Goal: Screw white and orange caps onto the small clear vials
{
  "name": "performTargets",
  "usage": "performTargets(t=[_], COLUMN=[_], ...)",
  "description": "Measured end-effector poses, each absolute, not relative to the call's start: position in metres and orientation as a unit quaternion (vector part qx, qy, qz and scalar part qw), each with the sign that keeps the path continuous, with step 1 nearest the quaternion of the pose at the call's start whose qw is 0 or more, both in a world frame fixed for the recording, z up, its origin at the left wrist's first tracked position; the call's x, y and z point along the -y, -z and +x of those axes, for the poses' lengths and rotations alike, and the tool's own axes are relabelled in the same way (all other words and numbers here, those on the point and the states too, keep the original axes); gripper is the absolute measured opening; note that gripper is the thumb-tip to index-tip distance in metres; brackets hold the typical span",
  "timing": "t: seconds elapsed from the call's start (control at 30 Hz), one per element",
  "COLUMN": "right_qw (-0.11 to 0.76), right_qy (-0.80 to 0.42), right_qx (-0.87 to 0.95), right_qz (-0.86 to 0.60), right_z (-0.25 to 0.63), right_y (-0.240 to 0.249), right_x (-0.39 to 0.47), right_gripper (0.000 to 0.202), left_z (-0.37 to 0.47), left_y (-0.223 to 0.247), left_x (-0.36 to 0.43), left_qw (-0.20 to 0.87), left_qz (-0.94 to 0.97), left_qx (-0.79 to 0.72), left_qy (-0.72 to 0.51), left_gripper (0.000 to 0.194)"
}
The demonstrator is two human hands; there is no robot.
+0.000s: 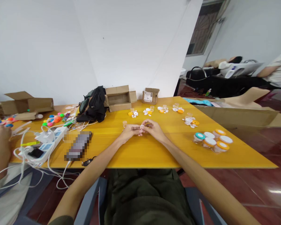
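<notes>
Over the middle of the yellow table (pixel 135 153), my left hand (pixel 130 132) and my right hand (pixel 153 128) meet at the fingertips. Between them is a small white piece (pixel 142 127), pinched by the fingers of both hands; its details are too small to tell. A small clear cup (pixel 125 123) stands just behind my left hand. Farther back lie small groups of white pieces (pixel 148 111) with orange rings (pixel 164 106) and clear cups. Another such group, with an orange ring (pixel 195 122), is to the right of my right hand.
Several lidded jars (pixel 209 142) stand at the right. On the left are a phone (pixel 79 146), a power strip (pixel 49 145) with white cables, and a black bag (pixel 93 104). Open cardboard boxes (pixel 118 98) line the wall. Another person's hand (pixel 1 137) shows at the far left.
</notes>
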State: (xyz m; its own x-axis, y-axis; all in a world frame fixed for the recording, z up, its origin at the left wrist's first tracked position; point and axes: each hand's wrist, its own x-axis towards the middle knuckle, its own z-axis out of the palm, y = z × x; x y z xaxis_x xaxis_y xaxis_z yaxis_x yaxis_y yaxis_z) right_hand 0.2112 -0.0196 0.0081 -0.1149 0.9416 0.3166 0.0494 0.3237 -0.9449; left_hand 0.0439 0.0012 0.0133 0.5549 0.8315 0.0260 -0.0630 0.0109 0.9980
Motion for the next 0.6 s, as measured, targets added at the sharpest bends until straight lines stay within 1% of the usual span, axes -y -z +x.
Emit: performTargets(t=[0.13,0.27,0.43,0.6], right_qw=[0.535,0.531,0.518,0.531], right_qy=[-0.413,-0.404,-0.430,-0.446], right_qx=[0.619,0.628,0.629,0.612], right_qz=[-0.401,-0.401,-0.388,-0.380], right_z=[0.2117,0.2135,0.2164,0.2173], right_y=[-0.0061,-0.0041,-0.0037,-0.0044], right_x=[0.0179,0.0159,0.0156,0.0158], right_gripper=[0.037,0.036,0.035,0.036], left_z=[0.0444,0.0433,0.0414,0.0408], left_y=[-0.0121,-0.0097,-0.0069,-0.0060], left_x=[-0.0014,-0.0030,-0.0053,-0.0062], left_qw=[0.640,0.632,0.622,0.623], left_qz=[0.606,0.618,0.639,0.643], left_qx=[-0.306,-0.301,-0.290,-0.276], left_qy=[-0.359,-0.358,-0.348,-0.351], left_gripper=[0.047,0.045,0.041,0.040])
